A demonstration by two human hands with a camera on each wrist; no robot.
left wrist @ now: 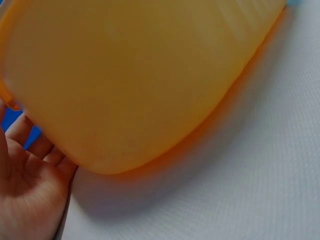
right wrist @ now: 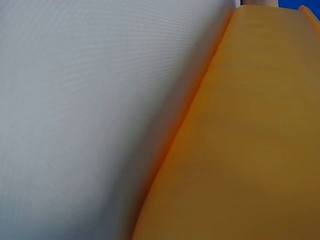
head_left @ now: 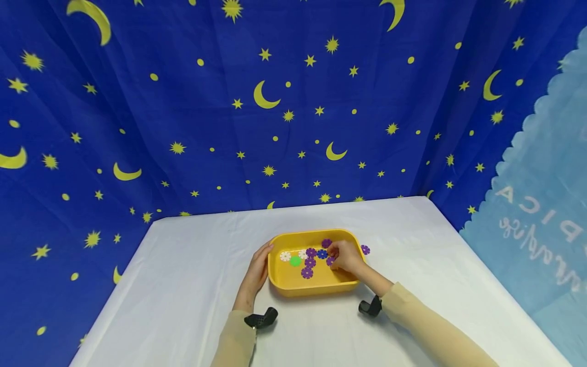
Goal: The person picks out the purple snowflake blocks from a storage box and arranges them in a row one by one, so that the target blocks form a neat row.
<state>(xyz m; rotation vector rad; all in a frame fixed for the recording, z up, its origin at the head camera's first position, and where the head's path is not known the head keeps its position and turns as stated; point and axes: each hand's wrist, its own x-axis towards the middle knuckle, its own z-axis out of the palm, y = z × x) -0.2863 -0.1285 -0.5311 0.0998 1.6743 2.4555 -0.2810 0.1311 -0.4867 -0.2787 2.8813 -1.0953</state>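
Observation:
A yellow plastic basin (head_left: pixel 312 291) sits on the white table with several small notched flower-shaped discs inside. Along its left outer wall lies my left hand (head_left: pixel 257 269), fingertips reaching the rim; the left wrist view shows that palm (left wrist: pixel 35 195) beside the basin wall (left wrist: pixel 130 90). My right hand (head_left: pixel 347 256) reaches over the right side into the basin, its thumb and fingers bent around a purple disc (head_left: pixel 330 261). Near it lie a blue disc (head_left: pixel 322 254) and another purple disc (head_left: pixel 326 243). In the right wrist view only the basin's outer wall (right wrist: pixel 250 130) shows, not the right hand.
A green disc (head_left: pixel 295 261) and a white disc (head_left: pixel 285 256) lie in the basin's left part. Outside the right rim, one purple disc (head_left: pixel 365 250) rests on the white tablecloth (head_left: pixel 192 275). A blue star-patterned curtain (head_left: pixel 293 132) stands behind the table.

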